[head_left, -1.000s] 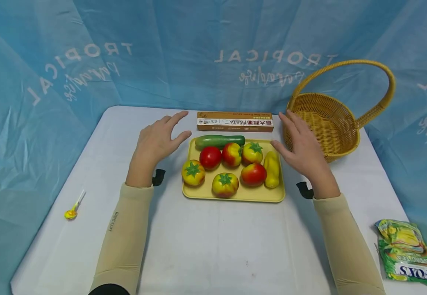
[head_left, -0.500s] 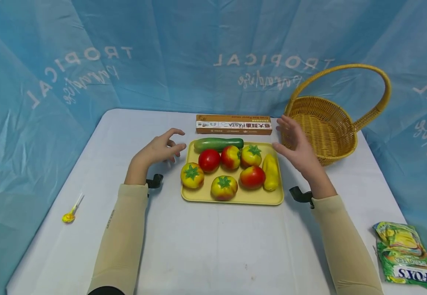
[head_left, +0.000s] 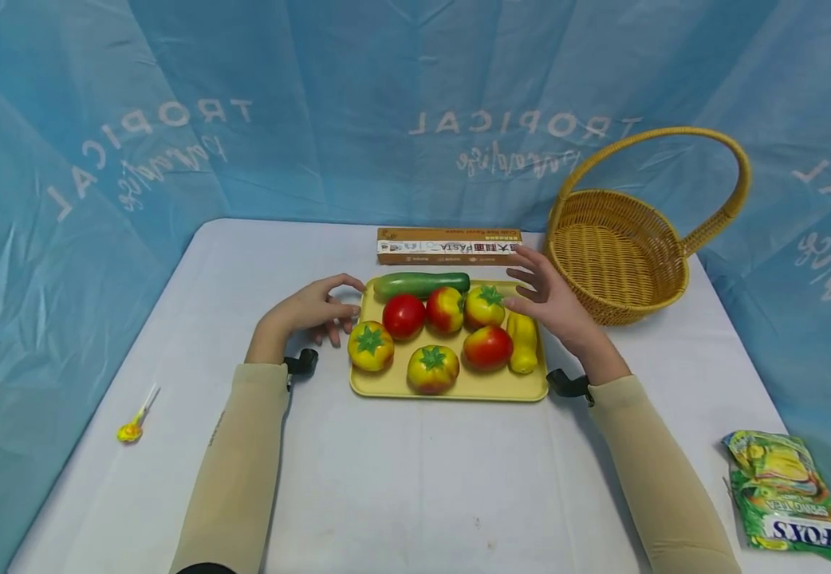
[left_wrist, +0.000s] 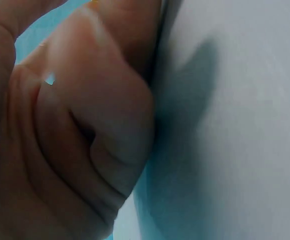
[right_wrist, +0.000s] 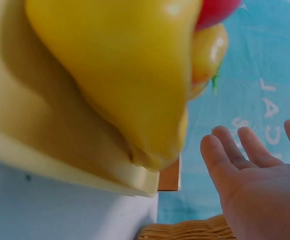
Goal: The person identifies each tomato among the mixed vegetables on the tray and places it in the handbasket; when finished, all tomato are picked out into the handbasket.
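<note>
In the head view, a pale yellow tray (head_left: 473, 389) holds a green cucumber (head_left: 421, 285), a red tomato (head_left: 404, 316), several yellow-and-red fruits (head_left: 433, 369) and a yellow pepper (head_left: 523, 344). My left hand (head_left: 308, 309) is at the tray's left rim, fingers loosely bent; whether they touch it I cannot tell. In the left wrist view that hand (left_wrist: 80, 125) lies close to the white cloth, holding nothing I can see. My right hand (head_left: 555, 307) hovers over the tray's right side, fingers spread. In the right wrist view, the hand (right_wrist: 264, 190) is apart from the pepper (right_wrist: 120, 65).
A wicker basket (head_left: 602, 315) with a tall handle stands at the back right. Behind the tray lies a pasta box (head_left: 449, 247). A lollipop (head_left: 135, 422) is at the left, a green snack bag (head_left: 789, 494) at the right edge. Blue sheeting (head_left: 358, 96) hangs behind the table.
The right hand has moved left and in, from beside the basket to over the tray's right side. The left hand has lowered towards the tray's left rim, its fingers bending more.
</note>
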### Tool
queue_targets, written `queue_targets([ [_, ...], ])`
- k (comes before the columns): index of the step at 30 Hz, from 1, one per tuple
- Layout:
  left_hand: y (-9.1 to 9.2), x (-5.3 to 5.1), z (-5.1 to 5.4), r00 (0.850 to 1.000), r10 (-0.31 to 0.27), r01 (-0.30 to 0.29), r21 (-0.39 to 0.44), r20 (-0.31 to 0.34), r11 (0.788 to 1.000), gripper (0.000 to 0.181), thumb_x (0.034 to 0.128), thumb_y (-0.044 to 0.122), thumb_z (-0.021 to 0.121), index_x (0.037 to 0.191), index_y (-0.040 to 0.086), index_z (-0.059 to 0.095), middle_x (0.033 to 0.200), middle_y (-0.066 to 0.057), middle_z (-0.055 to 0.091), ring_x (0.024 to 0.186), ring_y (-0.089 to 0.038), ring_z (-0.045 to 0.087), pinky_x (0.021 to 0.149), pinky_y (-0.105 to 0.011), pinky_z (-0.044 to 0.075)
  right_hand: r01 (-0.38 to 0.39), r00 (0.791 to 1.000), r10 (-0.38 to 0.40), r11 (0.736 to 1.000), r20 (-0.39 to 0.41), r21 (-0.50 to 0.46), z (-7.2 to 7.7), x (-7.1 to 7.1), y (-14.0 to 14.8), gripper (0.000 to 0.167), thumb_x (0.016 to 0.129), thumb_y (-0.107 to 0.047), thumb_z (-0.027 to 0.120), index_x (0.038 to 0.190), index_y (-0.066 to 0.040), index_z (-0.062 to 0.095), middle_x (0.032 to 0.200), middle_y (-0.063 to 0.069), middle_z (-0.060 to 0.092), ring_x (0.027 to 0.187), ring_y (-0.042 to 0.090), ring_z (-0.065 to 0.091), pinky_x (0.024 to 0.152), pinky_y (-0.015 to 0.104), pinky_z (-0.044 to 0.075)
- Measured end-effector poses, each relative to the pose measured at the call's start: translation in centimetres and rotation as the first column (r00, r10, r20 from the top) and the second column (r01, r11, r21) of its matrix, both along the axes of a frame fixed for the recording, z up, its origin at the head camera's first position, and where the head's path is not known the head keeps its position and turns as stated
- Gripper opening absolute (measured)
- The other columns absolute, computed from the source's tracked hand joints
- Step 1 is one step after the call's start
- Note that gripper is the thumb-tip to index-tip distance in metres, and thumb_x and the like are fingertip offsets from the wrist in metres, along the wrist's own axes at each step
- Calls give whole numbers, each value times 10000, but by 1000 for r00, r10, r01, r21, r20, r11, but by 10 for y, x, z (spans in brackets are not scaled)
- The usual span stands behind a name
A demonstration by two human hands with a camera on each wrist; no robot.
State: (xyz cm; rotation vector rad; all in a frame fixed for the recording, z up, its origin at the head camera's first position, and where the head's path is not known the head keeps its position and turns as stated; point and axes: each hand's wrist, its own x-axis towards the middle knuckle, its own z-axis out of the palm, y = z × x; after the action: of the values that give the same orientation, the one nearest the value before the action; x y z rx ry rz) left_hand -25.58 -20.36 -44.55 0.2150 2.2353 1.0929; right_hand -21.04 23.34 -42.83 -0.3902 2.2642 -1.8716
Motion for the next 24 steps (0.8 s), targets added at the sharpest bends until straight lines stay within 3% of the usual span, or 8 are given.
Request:
queue_targets([
  [6, 2, -2, -6, 1000, -6, 6, 1, 20, 1000, 530, 1034, 357, 669, 1501, 287, 428, 897, -114, 751, 580, -242, 724, 522, -280, 521, -31, 999, 30, 998, 15, 49, -5, -2, -5, 846, 979, -101, 742, 1668, -147, 254, 1729, 190, 280, 1607, 384, 304, 1321, 613, 203],
  [15, 4, -6, -15, 1000, -22, 22, -23, 18, 999, 627, 989, 414, 733, 1502, 293, 392, 861, -90, 754, 554, -219, 718, 505, -263, 513, -67, 997, 63, 990, 39, 124, -8, -2, -9, 788, 986, -178, 757, 1648, -169, 328, 1727, 142, 308, 1608, 367, 310, 1328, 582, 214],
  [24, 8, -3, -11, 1000, -15, 15, -26, 28, 1000, 585, 998, 366, 717, 1492, 315, 407, 797, -74, 722, 540, -230, 712, 500, -254, 505, -91, 993, 70, 972, 99, 219, -14, -4, -11, 832, 971, -312, 786, 1654, -179, 329, 1733, 105, 318, 1603, 427, 308, 1315, 598, 239],
])
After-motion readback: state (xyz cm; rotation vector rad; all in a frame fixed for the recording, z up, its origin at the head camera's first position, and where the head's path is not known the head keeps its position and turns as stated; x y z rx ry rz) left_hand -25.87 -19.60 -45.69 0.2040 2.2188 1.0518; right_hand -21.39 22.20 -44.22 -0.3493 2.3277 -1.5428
